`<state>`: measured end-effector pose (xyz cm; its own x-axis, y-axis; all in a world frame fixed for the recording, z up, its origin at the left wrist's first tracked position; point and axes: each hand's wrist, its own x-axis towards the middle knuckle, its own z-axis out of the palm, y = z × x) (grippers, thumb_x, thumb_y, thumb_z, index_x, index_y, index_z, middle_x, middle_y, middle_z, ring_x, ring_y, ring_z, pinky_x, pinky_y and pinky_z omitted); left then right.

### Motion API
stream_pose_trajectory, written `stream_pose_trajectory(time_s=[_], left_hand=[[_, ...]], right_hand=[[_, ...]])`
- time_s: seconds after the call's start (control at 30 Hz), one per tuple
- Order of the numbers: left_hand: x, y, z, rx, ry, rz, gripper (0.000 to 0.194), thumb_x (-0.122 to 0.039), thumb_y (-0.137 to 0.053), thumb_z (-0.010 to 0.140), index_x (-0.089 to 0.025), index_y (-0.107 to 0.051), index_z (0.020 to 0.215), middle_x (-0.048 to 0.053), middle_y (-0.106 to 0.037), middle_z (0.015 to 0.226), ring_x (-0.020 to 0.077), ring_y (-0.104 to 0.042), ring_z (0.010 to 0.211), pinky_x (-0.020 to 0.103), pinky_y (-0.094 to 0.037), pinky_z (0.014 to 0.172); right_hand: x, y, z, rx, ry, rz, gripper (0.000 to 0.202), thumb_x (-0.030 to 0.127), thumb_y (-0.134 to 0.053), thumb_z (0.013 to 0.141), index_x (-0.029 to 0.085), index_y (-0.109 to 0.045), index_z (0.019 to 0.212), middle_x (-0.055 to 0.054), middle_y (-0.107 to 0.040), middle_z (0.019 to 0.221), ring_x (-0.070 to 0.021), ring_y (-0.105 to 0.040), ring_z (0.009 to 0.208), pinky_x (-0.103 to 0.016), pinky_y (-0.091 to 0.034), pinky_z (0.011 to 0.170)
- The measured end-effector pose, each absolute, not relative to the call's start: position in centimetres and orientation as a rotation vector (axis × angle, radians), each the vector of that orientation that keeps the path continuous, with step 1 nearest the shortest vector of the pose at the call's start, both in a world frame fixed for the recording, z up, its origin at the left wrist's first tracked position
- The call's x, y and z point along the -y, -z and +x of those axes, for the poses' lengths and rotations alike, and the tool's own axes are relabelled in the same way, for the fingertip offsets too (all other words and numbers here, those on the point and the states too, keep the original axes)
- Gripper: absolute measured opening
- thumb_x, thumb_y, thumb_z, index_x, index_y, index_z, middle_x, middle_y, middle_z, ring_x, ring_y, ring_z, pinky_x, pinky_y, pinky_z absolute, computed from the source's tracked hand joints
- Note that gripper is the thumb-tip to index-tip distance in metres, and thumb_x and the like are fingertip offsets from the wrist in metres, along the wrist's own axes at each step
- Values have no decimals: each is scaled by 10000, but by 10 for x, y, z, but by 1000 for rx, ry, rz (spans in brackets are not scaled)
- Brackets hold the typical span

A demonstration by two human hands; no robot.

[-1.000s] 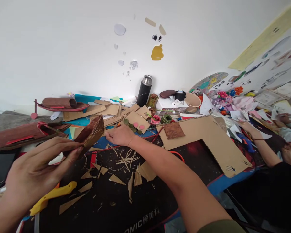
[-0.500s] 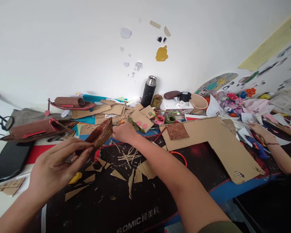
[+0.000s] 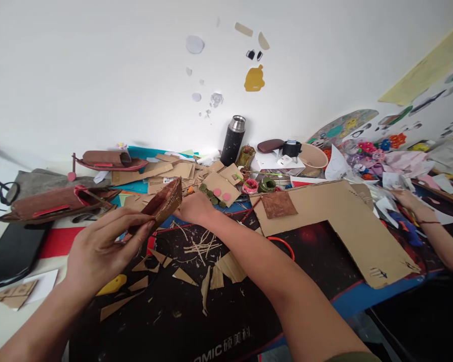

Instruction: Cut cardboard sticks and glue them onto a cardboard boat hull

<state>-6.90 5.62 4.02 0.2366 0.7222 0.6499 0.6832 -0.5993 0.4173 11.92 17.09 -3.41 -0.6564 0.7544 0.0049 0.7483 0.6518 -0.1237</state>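
My left hand [image 3: 111, 244] is closed on a small brown-painted cardboard boat [image 3: 169, 201], pinching its near end between thumb and fingers. The boat is tilted, with its pointed end raised toward the right. Just beyond that end is my right hand [image 3: 196, 207], its fingers curled downward beside the heap of cardboard scraps [image 3: 177, 171]. What those fingers hold, if anything, is hidden. Thin cardboard strips [image 3: 202, 246] and cut cardboard pieces [image 3: 184, 276] lie on the black mat [image 3: 166, 322] below. Two finished-looking brown boats [image 3: 53, 203] with covers rest at the left.
A black thermos [image 3: 234, 141] stands against the wall. Open paint jars [image 3: 267, 185] and a brown-painted square [image 3: 279, 204] sit right of centre, by a large L-shaped cardboard sheet [image 3: 340, 216]. Orange-handled scissors [image 3: 287, 246] lie partly under it. Another person's hand [image 3: 405, 198] is at far right.
My left hand and the boat have moved slightly right and up, bringing the boat's tip in front of my right hand's fingertips. My right hand stays by the scraps. The view has shifted slightly.
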Motion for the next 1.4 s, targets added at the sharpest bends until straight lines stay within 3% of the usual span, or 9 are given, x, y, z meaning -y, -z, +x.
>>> stream_pose_trajectory(time_s=[0.27,0.63,0.87,1.07,1.23,1.4], left_hand=[[-66,-45,-76,-1368,-1341,2515,86,-271,-681,1021,-270,-726,948,3,-786,885,160,-740,748,247,-581,687],[-56,-49,-75,-1401,-1312,2483,123,-300,-666,1039,-262,-733,942,-7,-774,858,147,-719,726,225,-539,648],[-53,-44,-70,-1441,-1335,2421,129,-297,-669,1030,-266,-744,929,-14,-778,858,148,-728,737,223,-537,644],[-61,-36,-68,-1413,-1347,2409,97,-275,-698,994,-267,-773,934,-1,-811,855,170,-748,730,248,-565,663],[-65,-32,-71,-1410,-1391,2372,100,-256,-711,967,-256,-788,904,18,-824,860,184,-760,751,263,-587,702],[-71,-23,-72,-1469,-1358,2325,104,-268,-705,980,-243,-783,916,25,-826,901,190,-771,810,269,-582,744]], right_hand=[[-179,23,122,2816,-144,-1290,538,402,-438,1152,178,-863,911,-96,-860,936,-229,-758,829,-308,-408,670],[-191,23,125,2786,-112,-1427,474,336,-435,1143,126,-859,1152,-174,-853,1090,-304,-781,1037,-356,-505,806],[-189,18,124,2805,-158,-1441,478,391,-441,1151,166,-862,1139,-160,-858,1082,-314,-790,1061,-366,-551,846],[-190,10,127,2809,-173,-1407,437,437,-526,1132,136,-842,1099,-173,-844,1128,-333,-782,1045,-379,-552,821],[-179,-3,138,2744,-149,-1350,346,389,-513,1151,171,-768,1238,-121,-809,1271,-290,-747,1133,-353,-514,876],[-157,-8,155,2438,-236,-1408,339,382,-540,1145,180,-790,1038,-98,-829,1091,-231,-752,961,-305,-467,754]])
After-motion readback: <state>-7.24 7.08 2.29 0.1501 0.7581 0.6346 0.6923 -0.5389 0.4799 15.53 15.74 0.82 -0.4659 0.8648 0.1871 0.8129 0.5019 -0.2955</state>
